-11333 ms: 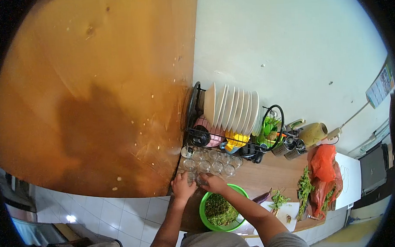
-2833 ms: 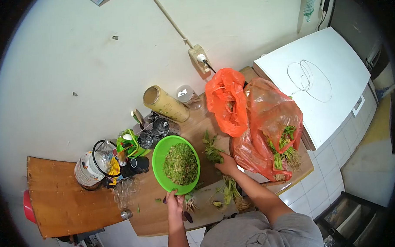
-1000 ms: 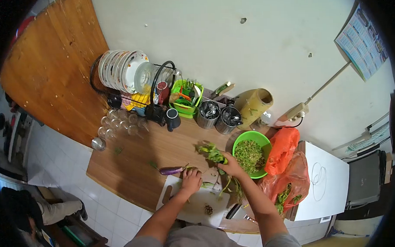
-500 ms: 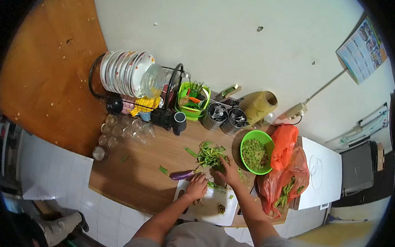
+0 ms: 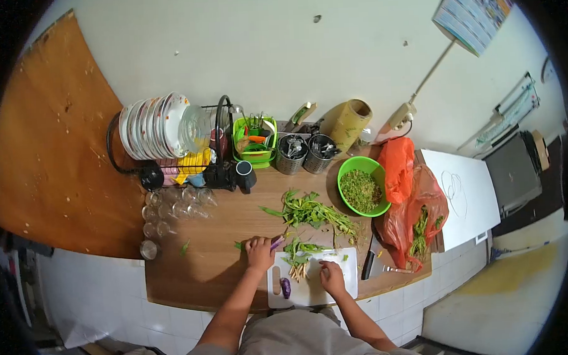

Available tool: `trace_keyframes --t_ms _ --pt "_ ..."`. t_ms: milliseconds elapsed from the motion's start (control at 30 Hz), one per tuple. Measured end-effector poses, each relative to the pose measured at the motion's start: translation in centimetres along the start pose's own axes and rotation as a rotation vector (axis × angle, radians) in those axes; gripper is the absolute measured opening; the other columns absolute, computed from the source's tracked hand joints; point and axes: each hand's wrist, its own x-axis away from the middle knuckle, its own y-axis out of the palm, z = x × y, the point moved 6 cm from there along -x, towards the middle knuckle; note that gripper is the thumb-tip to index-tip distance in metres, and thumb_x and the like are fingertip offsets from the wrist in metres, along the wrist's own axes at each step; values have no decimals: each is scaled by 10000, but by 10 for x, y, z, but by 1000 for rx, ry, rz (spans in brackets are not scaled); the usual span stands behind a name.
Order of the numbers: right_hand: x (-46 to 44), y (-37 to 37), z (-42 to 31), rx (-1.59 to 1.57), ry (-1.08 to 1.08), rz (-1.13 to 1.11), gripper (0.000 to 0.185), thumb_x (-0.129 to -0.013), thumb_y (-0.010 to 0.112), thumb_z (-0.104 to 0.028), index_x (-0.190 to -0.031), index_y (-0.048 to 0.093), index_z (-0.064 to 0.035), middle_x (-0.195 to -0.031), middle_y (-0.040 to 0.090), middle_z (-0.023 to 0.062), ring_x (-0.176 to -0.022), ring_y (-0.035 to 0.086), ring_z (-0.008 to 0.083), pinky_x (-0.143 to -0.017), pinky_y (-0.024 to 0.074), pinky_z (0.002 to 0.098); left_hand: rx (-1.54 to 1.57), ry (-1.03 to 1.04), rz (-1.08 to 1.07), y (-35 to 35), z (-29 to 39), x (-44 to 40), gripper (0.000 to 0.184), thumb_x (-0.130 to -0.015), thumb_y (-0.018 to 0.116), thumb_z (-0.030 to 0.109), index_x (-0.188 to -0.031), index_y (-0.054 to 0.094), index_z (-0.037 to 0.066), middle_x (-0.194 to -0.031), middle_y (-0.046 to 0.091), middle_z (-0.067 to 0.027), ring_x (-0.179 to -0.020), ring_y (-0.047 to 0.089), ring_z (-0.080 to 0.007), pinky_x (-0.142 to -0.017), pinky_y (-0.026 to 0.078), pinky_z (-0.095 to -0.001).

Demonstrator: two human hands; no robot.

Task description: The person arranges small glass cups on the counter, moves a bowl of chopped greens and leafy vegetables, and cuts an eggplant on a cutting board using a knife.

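My left hand [image 5: 260, 253] is wrapped over a purple eggplant [image 5: 277, 242] just beyond the board's far left corner; most of the eggplant is hidden under it. Over the white cutting board [image 5: 319, 294], my right hand [image 5: 332, 278] has its fingers curled together, and whatever they may hold is hidden. A bunch of leafy greens [image 5: 297, 253] lies across the board's far edge, its pale stems pointing toward me. A short purple eggplant piece [image 5: 286, 288] rests near the board's handle slot. Behind the board spreads a larger heap of greens [image 5: 310, 212].
Right of the board lies a black-handled knife [image 5: 368, 265]. A green bowl of chopped greens [image 5: 362, 186] and red plastic bags [image 5: 399, 173] stand farther right. Glasses [image 5: 166, 213], a dish rack [image 5: 163, 128] and cutlery holders [image 5: 292, 154] line the left and back.
My right hand has drawn back from the greens heap to above the board. My left hand has shifted left onto the eggplant. The eggplant piece on the board now shows. The camera view has shifted.
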Motion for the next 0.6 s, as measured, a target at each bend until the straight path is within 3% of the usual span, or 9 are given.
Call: trace_keyframes --t_ms 133,200,233,333,400,467,500,533,600 --pt "-6 -1 5 -20 88 99 169 -847 692 -126 -992 682 -37 -782 668 139 -760 651 314 -729 516 400 38 4 -68 -12 -1 1 399 -805 733 303 -1120 637 77 -1055 644 -141 -1031 601 -334 -988 383 -482" --pt "-2 -6 17 -35 285 48 211 -880 704 -232 -876 690 -22 -691 656 141 -618 637 274 -607 505 379 509 -304 17 -1 -21 13 331 -827 741 278 -1043 654 44 -932 667 -107 -851 639 -288 -836 481 -441" --pt "2 -8 22 -37 279 45 256 -894 697 -273 -834 682 -24 -667 651 134 -579 627 246 -564 490 364 898 -391 27 39 -43 22 312 -862 744 271 -1015 648 16 -846 660 -70 -756 618 -194 -687 501 -348" --pt "16 -9 24 -10 258 -25 258 -897 688 -274 -824 674 -27 -671 651 133 -591 629 243 -572 490 363 1106 -502 20 24 -41 53 299 -885 736 256 -1006 640 0 -831 643 -31 -753 575 -110 -677 481 -290" --pt "30 -4 22 -66 272 -53 262 -894 681 -275 -833 666 -20 -715 663 140 -619 638 236 -589 496 364 1107 -474 37 22 -39 73 299 -907 717 260 -1025 634 -1 -856 632 -13 -766 575 -101 -685 476 -283" --pt "42 11 16 -115 171 -93 246 -902 659 -260 -877 664 -15 -773 669 156 -659 645 270 -618 505 373 1293 -662 56 10 -31 99 283 -921 701 251 -1048 628 9 -877 621 1 -786 567 -90 -689 465 -265" --pt "46 14 6 -76 194 -209 216 -916 634 -229 -936 665 -17 -828 673 174 -703 647 319 -647 511 397 1315 -678 43 5 -26 107 273 -933 688 249 -1059 625 14 -893 611 11 -799 557 -80 -692 455 -251" --pt "51 20 -2 -125 133 -140 221 -942 613 -239 -936 661 -23 -809 669 182 -712 643 354 -654 509 420 1321 -683 39 4 -22 115 273 -933 688 249 -1059 625 14 -893 611 11 -799 557 -80 -692 455 -251" --pt "63 38 -6 -100 177 -322 265 -958 610 -281 -910 659 -25 -781 672 177 -699 647 355 -658 510 431 1278 -696 -9 3 -14 126 285 -933 687 252 -1064 624 6 -886 613 9 -787 554 -79 -675 453 -251"
